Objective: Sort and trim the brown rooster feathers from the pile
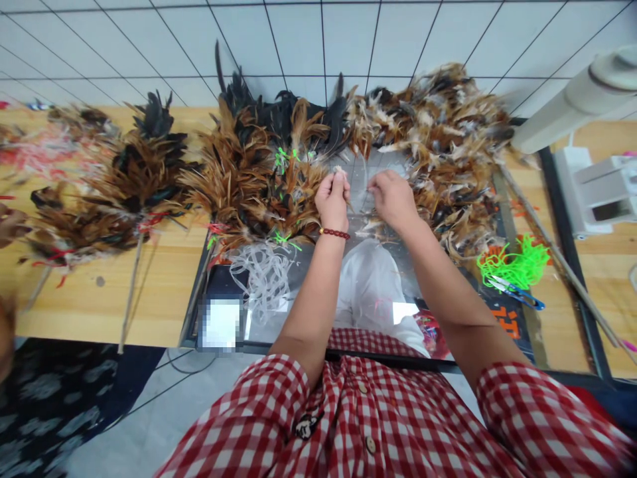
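Observation:
My left hand (332,199) is closed, thumb on top, around a small feather bundle (340,170) whose pale end pokes out above the fingers. Just to its right, my right hand (395,199) has its fingers curled together near a thin clear strip (364,176); whether it grips the strip is too blurred to tell. Brown feather bundles (293,192), some tied with green string, lie left of my hands. To the right spreads a large heap of loose brown and white feathers (452,153).
Clear ribbon (263,272) lies tangled on the glossy dark tabletop. Bright green string (517,262) and blue-handled snips (517,292) are at right, beside a long stick (557,245). Stick-mounted feather bundles (149,166) lie left, near another person's hand (10,224). A tiled wall (298,40) stands behind.

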The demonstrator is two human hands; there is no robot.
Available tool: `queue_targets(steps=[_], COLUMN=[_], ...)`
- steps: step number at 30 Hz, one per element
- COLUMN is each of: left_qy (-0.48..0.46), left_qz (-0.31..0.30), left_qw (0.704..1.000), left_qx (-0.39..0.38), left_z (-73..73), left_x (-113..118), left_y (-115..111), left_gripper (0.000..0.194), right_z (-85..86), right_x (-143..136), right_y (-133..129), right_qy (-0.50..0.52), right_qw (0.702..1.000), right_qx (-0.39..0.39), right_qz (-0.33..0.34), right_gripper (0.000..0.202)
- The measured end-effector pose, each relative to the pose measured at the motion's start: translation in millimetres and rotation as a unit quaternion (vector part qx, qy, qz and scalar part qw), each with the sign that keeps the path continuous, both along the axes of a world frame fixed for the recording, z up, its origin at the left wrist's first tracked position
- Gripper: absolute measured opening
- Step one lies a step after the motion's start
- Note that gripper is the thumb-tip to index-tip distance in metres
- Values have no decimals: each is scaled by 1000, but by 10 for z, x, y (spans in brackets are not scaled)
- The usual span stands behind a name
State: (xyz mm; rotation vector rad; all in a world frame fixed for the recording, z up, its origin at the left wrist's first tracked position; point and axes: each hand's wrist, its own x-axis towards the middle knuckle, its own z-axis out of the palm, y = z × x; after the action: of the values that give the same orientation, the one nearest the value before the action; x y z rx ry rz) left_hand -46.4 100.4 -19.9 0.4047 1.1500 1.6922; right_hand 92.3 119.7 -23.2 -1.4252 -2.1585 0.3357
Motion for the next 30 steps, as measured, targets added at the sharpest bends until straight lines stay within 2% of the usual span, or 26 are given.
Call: queue_targets(steps=[4, 6, 12, 18, 21, 24, 27, 30], left_qy=[-2, -4, -15, -30, -39, -37, -25, -12], left_qz=[-20, -28, -11, -59, -79, -57, -8, 24], left_qw=[1000, 1000, 1000, 997, 995, 996, 999, 1000], left_qx=[6, 3, 17, 44, 55, 55, 31, 10], left_z=[7, 7, -14, -2, -23, -64, -104, -114], left_x=[8, 18, 44, 110, 91, 14, -63, -81], left_y=[-11, -14, -3, -40, -39, 1, 61, 100], left_gripper=[25, 21, 15, 14, 17, 24, 30, 33], right_z=[10, 7, 23, 8, 52, 128, 133, 27], right_x=[-10, -31, -79, -204, -168, -29, 46, -94], right_y=[33, 43, 44, -4, -23, 70, 305, 552], right_qy=[183, 241, 262, 277, 267, 192, 66, 1], right_qw=[983, 970, 964, 956, 959, 978, 995, 992], right_qx=[-15, -30, -48, -93, -98, -84, -59, -61], right_qz=[-16, -18, -9, 9, 17, 18, -47, -113], right_gripper=[31, 39, 53, 47, 42, 33, 25, 24])
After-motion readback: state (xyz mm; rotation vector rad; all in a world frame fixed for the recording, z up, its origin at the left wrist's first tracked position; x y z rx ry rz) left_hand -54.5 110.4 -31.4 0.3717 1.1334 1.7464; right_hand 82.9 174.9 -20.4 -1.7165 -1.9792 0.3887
